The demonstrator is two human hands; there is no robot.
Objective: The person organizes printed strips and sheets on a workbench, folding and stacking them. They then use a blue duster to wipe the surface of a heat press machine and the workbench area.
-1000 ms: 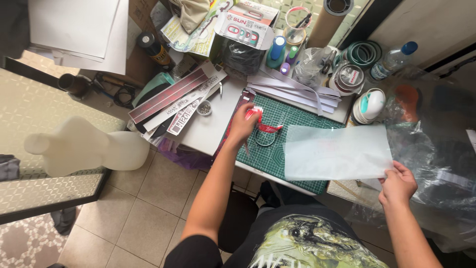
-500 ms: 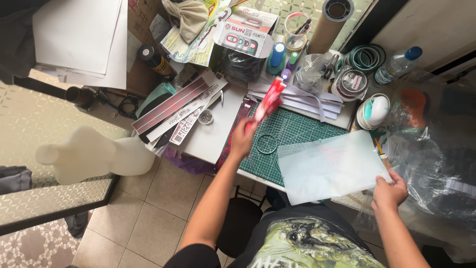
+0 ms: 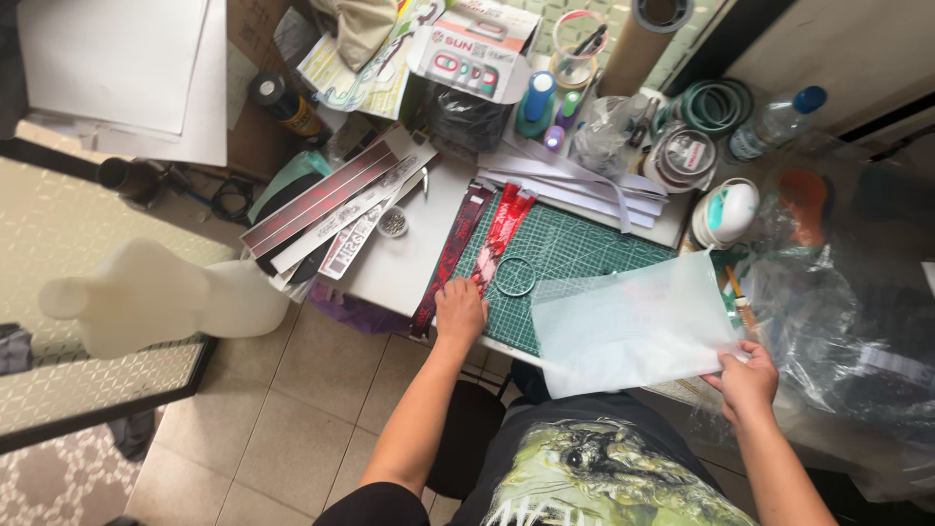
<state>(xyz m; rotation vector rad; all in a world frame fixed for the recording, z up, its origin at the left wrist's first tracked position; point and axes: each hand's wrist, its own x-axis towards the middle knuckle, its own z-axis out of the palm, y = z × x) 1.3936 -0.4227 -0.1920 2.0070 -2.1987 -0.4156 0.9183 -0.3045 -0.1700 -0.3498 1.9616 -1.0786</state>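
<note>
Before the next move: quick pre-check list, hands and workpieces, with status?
1. Left hand pressing near end of red strip: ok.
2. Red strip lying flat on the green cutting mat: ok.
3. Right hand pinching corner of translucent sheet: ok.
4. Sheet fully on the mat: not ok, it overhangs the near edge.
5. Wire ring clear of the sheet: ok, just beside it.
6. Dark strip separate from the red one: cannot tell.
</note>
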